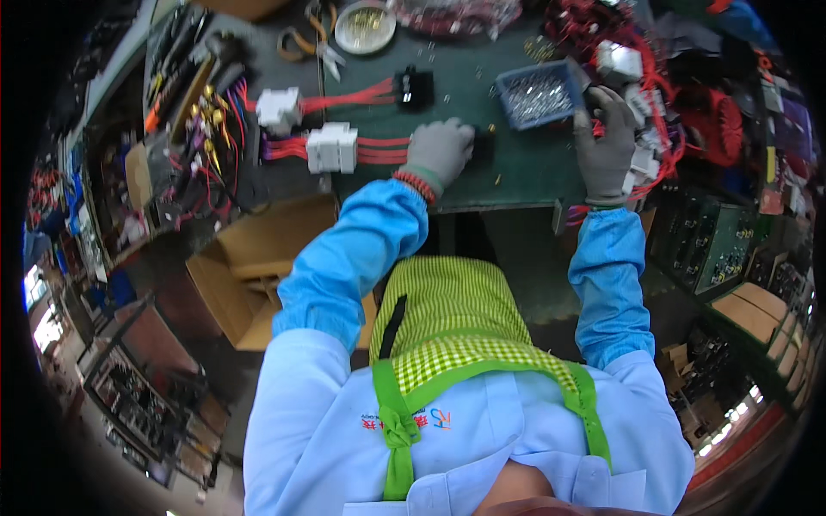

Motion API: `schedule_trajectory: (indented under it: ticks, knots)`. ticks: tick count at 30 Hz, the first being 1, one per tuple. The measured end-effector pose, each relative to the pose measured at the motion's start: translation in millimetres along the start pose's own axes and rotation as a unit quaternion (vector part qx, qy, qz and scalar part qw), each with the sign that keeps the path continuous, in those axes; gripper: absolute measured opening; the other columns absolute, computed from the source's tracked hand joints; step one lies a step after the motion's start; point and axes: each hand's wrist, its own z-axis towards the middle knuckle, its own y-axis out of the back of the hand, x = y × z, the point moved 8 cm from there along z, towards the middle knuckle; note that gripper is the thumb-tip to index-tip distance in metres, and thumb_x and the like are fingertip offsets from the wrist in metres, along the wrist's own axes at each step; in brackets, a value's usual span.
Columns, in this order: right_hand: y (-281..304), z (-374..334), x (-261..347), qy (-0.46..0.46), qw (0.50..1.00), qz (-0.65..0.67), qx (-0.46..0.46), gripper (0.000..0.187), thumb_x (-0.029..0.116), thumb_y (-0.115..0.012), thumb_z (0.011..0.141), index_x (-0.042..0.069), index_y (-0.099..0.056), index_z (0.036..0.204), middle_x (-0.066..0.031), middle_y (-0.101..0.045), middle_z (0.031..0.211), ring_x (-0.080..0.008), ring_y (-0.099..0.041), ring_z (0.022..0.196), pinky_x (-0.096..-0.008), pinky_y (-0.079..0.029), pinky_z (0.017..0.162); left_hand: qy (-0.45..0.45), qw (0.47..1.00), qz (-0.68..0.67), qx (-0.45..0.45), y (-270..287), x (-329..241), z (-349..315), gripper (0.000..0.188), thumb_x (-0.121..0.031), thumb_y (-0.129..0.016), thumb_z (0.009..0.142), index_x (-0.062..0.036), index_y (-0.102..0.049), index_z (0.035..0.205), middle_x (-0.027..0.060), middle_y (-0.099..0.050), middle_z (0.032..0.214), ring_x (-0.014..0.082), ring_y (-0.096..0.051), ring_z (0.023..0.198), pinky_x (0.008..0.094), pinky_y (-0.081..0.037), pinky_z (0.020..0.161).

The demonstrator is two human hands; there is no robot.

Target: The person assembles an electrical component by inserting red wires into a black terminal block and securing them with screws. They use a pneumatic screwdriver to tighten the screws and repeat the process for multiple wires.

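Observation:
My left hand (440, 150), in a grey glove, is closed over the right end of a set of red wires (383, 150). A dark block (485, 143) shows past its fingertips; the hand hides the join. The wires lead left to a white plastic housing (332, 148). Behind it lies a like piece, with a white housing (280, 110), red wires and a black connector block (416, 89). My right hand (606, 146), also gloved, is at the right edge of a blue tray (514, 123) of small metal screws (538, 96). Its thumb and fingers are apart.
White housings with red wires (641, 107) are heaped right of my right hand. At the back are orange-handled pliers (311, 43) and a round dish (366, 27) of small brass-coloured parts. Hand tools (185, 64) lie at the left. A cardboard box (249, 267) stands below the table's edge.

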Motion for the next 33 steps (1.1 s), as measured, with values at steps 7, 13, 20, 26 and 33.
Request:
schedule_trajectory:
  ticks: [7, 13, 20, 26, 33]
  knots:
    - [125, 85, -26, -0.036, 0.974, 0.043, -0.220, 0.052, 0.030, -0.071, 0.087, 0.002, -0.054, 0.128, -0.0130, -0.060, 0.115, -0.0241, -0.060, 0.107, -0.0343, -0.052, 0.088, 0.000, 1.000, -0.002, 0.011, 0, -4, 5, 0.016, -0.027, -0.066, 0.084, -0.0122, -0.069, 0.087, 0.0084, -0.065, 0.095, 0.0314, -0.066, 0.086, 0.0460, -0.052, 0.076]
    - [149, 133, -72, -0.202, 0.876, 0.399, -0.182, 0.053, 0.026, -0.068, 0.089, -0.002, -0.050, 0.131, -0.0115, -0.056, 0.122, -0.0204, -0.057, 0.111, -0.0320, -0.048, 0.094, 0.026, 0.999, 0.016, 0.037, 11, -7, 4, 0.016, -0.027, -0.066, 0.085, -0.0128, -0.070, 0.091, 0.0070, -0.066, 0.099, 0.0312, -0.066, 0.088, 0.0448, -0.052, 0.077]
    - [120, 181, -100, 0.137, 0.955, -0.244, -0.094, 0.053, 0.020, -0.070, 0.081, 0.012, -0.054, 0.131, -0.0178, -0.054, 0.130, -0.0379, -0.052, 0.117, -0.0447, -0.044, 0.099, 0.017, 1.000, 0.017, 0.013, 9, -6, 5, 0.016, -0.026, -0.067, 0.083, -0.0117, -0.071, 0.089, 0.0075, -0.067, 0.098, 0.0315, -0.066, 0.086, 0.0444, -0.053, 0.076]
    - [79, 257, -202, 0.072, 0.967, -0.243, 0.043, 0.035, 0.015, -0.071, 0.078, 0.014, -0.065, 0.112, -0.0137, -0.064, 0.109, -0.0370, -0.062, 0.102, -0.0452, -0.051, 0.086, -0.022, 0.999, -0.005, -0.027, 11, -13, 4, 0.015, -0.025, -0.067, 0.083, -0.0123, -0.070, 0.090, 0.0080, -0.066, 0.095, 0.0316, -0.065, 0.084, 0.0442, -0.053, 0.074]
    - [104, 251, -82, 0.249, 0.956, -0.154, 0.008, 0.049, 0.009, -0.079, 0.068, 0.011, -0.061, 0.113, -0.0129, -0.065, 0.098, -0.0347, -0.066, 0.091, -0.0417, -0.054, 0.075, 0.026, 0.999, -0.025, 0.007, 8, -5, 0, 0.016, -0.025, -0.066, 0.083, -0.0116, -0.069, 0.091, 0.0069, -0.065, 0.098, 0.0304, -0.064, 0.091, 0.0436, -0.051, 0.080]
